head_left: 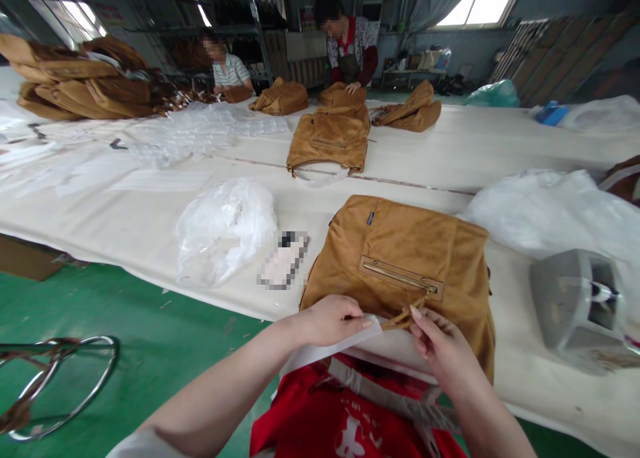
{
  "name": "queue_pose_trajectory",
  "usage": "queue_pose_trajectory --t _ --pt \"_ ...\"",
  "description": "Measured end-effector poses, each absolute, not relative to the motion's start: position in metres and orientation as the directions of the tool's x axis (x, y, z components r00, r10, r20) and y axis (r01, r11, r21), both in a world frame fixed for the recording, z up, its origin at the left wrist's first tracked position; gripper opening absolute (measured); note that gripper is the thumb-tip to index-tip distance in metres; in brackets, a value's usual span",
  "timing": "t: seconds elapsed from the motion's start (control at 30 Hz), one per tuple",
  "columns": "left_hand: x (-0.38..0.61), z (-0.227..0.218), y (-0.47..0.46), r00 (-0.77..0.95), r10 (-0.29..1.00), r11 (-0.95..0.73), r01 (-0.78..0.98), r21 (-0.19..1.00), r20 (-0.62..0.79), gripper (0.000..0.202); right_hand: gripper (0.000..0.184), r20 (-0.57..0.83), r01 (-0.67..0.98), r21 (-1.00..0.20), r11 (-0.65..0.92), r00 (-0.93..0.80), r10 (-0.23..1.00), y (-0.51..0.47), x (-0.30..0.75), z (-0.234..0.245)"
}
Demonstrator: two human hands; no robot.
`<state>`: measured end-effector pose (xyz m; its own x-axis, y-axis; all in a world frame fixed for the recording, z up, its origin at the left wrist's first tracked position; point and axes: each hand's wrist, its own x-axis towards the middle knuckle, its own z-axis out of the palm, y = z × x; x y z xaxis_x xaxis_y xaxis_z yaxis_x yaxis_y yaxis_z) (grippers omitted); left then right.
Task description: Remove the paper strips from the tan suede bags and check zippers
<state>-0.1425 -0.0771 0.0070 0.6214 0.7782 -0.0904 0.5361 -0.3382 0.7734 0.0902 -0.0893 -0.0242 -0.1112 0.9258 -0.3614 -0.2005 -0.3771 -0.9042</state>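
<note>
A tan suede bag with a brass zip pocket lies on the white table right in front of me. My left hand is closed in a pinch on a strip of white paper at the bag's near edge. My right hand is closed too, its fingertips pinching the tan zip pull tassel beside the paper. Both hands touch the bag's near edge.
A crumpled plastic bag and a blurred flat item lie to the left. A grey moulded block sits at right beside more plastic. Other tan bags lie farther off. Two people work at the far side. A metal stool ring stands on the green floor.
</note>
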Motion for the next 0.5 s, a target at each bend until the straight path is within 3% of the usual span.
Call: queue_pose_trajectory --t 0.13,0.3,0.37,0.5 --pt "-0.123 0.004 -0.068 0.572 0.813 -0.323 0.6 0.732 -0.11 0.047 0.047 -0.283 0.099 -0.957 -0.272 -0.124 0.951 -0.081 0.088 -0.028" --pt "-0.103 0.007 -0.057 0.481 0.859 -0.248 0.692 0.678 -0.177 0.047 0.048 -0.194 0.523 -0.839 -0.148 -0.035 0.98 -0.078 0.1 -0.018" --pt "-0.097 0.01 -0.053 0.459 0.862 -0.209 0.71 0.673 -0.217 0.047 0.043 -0.111 0.566 -0.816 -0.12 0.05 0.993 -0.077 0.109 -0.017" --pt "-0.086 0.013 -0.043 0.447 0.857 -0.18 0.727 0.663 -0.258 0.051 0.039 0.002 0.449 -0.891 -0.062 0.142 0.99 -0.073 0.123 -0.028"
